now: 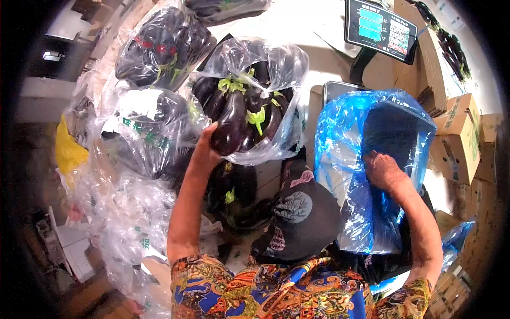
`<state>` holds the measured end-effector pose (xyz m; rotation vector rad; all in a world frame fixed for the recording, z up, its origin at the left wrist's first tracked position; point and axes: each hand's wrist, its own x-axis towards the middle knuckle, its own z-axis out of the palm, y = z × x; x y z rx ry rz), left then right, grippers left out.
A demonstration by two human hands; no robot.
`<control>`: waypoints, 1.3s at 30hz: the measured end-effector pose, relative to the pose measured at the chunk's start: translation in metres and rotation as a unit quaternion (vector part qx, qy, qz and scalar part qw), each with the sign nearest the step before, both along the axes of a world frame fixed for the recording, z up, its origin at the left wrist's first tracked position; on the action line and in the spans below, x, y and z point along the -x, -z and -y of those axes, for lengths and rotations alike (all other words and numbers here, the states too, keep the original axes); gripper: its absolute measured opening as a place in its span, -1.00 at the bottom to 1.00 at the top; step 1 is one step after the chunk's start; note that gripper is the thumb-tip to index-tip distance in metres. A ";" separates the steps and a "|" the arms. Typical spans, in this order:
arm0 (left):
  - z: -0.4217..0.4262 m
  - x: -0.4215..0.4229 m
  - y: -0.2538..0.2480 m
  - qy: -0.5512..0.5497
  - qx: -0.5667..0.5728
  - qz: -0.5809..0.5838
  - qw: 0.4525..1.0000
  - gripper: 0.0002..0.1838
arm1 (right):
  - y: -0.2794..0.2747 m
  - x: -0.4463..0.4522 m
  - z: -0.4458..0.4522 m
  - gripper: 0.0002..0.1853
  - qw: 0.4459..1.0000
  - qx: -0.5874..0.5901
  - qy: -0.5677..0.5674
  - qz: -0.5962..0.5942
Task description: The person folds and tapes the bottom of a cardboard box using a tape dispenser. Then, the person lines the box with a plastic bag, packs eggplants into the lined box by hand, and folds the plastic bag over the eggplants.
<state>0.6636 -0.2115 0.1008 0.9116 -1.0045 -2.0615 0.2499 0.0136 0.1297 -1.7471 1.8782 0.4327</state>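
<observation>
My left hand (pixel 208 142) is closed round the lower end of a dark purple eggplant (pixel 230 125). This eggplant lies at the mouth of an open clear plastic bag (pixel 295 66) with several more eggplants in it, green caps showing. My right hand (pixel 382 170) is over the opening of a blue plastic bag (pixel 340 135), which stands wide open on the right. Its fingers are curled in against the bag's inner edge and look closed on the plastic; the fingertips are partly hidden. Loose eggplants (pixel 236 186) lie below the clear bag, partly behind a black cap (pixel 297 212).
A scale with a lit display (pixel 380 29) stands behind the blue bag. Filled eggplant bags (pixel 164 45) sit at the back left. Crumpled clear plastic (pixel 127 212) is heaped on the left. Cardboard boxes (pixel 454 141) and eggplants (pixel 451 50) are at the right.
</observation>
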 end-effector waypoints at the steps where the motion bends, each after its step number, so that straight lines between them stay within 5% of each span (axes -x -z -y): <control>1: -0.012 0.000 -0.019 -0.022 -0.127 -0.043 0.991 -0.44 | -0.017 -0.003 0.003 -0.77 1.000 -0.024 0.004 0.004; 2: -0.025 -0.001 -0.038 -0.062 -0.252 -0.082 0.962 -0.33 | -0.025 -0.004 0.004 -0.79 1.000 -0.017 -0.008 -0.001; 5: -0.063 0.014 -0.059 0.013 -0.001 -0.110 0.994 -0.28 | -0.063 -0.006 0.007 -0.79 0.997 -0.012 -0.012 0.079; 7: -0.073 0.030 -0.068 0.036 0.007 -0.123 0.992 -0.22 | -0.089 -0.008 0.005 -0.75 0.985 0.010 0.048 0.168; 9: -0.073 0.047 -0.078 0.031 -0.143 -0.122 0.982 -0.18 | -0.127 -0.021 0.014 -0.70 0.942 0.008 0.162 0.293; 12: -0.083 0.103 -0.116 0.085 -0.078 -0.125 0.985 -0.14 | -0.132 -0.027 0.010 -0.51 0.785 0.159 0.246 0.546; 14: -0.080 0.136 -0.144 0.256 0.034 -0.115 0.959 -0.05 | -0.132 -0.040 0.022 -0.30 0.642 0.242 0.302 0.661; 15: -0.085 0.157 -0.144 0.302 0.079 -0.162 0.936 -0.12 | -0.146 -0.048 0.036 -0.24 0.654 0.234 0.338 0.635; 16: -0.083 0.169 -0.137 0.297 0.353 -0.026 0.887 -0.19 | -0.150 -0.048 0.035 -0.27 0.595 0.240 0.381 0.665; 17: -0.090 0.185 -0.133 0.283 0.411 -0.030 0.866 -0.24 | -0.153 -0.046 0.034 -0.29 0.533 0.243 0.424 0.691; 20: -0.082 0.184 -0.135 0.294 0.470 0.038 0.832 -0.58 | -0.163 -0.026 0.018 -0.40 0.658 0.256 0.458 0.540; 23: -0.060 0.147 -0.108 0.140 0.254 0.120 0.949 -0.64 | -0.155 0.004 -0.009 -0.35 0.751 0.174 0.466 0.434; 27: -0.002 0.071 -0.028 -0.083 0.173 0.213 0.958 -0.63 | -0.093 0.003 -0.028 -0.23 0.796 0.102 0.469 0.368; 29: 0.018 0.039 0.014 -0.098 0.142 0.256 0.951 -0.63 | -0.067 -0.011 -0.028 -0.21 0.784 0.056 0.494 0.371; 32: 0.031 0.006 0.084 0.015 0.320 0.416 0.851 -0.54 | 0.046 0.019 -0.053 -0.23 0.760 0.007 0.489 0.428; 33: 0.031 0.001 0.099 0.059 0.397 0.462 0.791 -0.49 | 0.068 0.026 -0.056 -0.29 0.795 0.015 0.492 0.355; 35: 0.017 0.016 0.092 0.111 0.376 0.582 0.712 -0.33 | 0.105 0.031 -0.060 -0.37 0.774 0.020 0.495 0.394; 37: 0.010 0.031 0.063 0.155 0.344 0.607 0.699 -0.25 | 0.178 0.053 -0.083 -0.45 0.828 0.030 0.396 0.396; 39: 0.006 0.031 0.062 0.158 0.356 0.615 0.685 -0.20 | 0.189 0.046 -0.076 -0.59 0.949 0.029 0.200 0.241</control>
